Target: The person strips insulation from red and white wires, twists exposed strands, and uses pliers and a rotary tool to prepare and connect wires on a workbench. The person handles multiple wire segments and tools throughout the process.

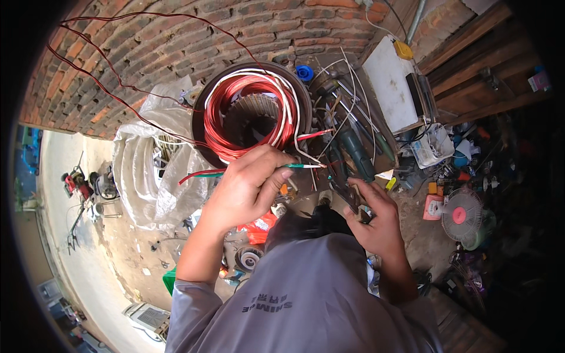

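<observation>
Between thumb and forefinger, my left hand [253, 183] pinches a green-and-white wire [301, 166]. The wire's bare end points right, and its tip lies close to a thin white lead that comes from the coil. Red and green sleeving [203, 174] sticks out on the other side of the hand. My right hand [378, 215] is closed around dark-jawed pliers [343, 191], just below and right of the wire tip. Beyond the left hand stands a round motor stator [201, 97] with red and white windings [218, 115]. A red-sleeved lead [316, 135] projects from its right side.
Dark red wires [112, 70] arch from the stator to the upper left, before a brick wall [329, 29]. Hand tools [353, 147] and a white board [391, 85] lie at right, with a small fan [462, 215] farther right. Translucent plastic sheeting [138, 141] bunches at left.
</observation>
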